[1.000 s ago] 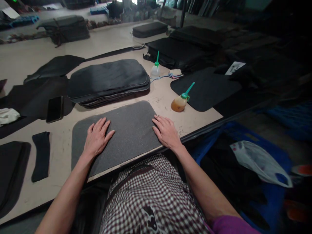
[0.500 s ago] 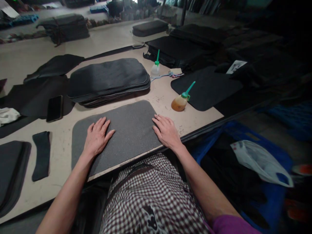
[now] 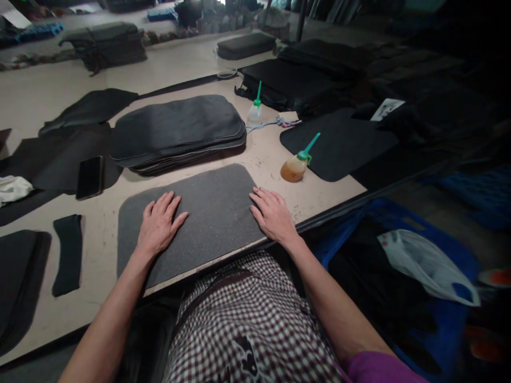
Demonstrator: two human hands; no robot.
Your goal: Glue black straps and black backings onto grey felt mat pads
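Note:
A dark grey sheet [image 3: 211,213] with rounded corners lies flat on the table, close to its front edge. My left hand [image 3: 158,222] rests on the left part of the sheet, palm down with fingers spread. At the sheet's right edge lies my right hand [image 3: 274,214], its fingers stretched out and flat. Neither hand grips anything. Beyond the sheet sits a stack of black rounded panels [image 3: 179,130]. To the right of that stack stands a squeeze bottle of amber liquid [image 3: 294,168] with a green spout.
Farther back is a clear bottle [image 3: 254,113] with a green nozzle. A phone [image 3: 90,178], a black strip [image 3: 67,255] and more dark panels [image 3: 18,276] lie to the left. A blue crate [image 3: 451,330] holding a white plastic bag [image 3: 423,260] stands below the table's right edge.

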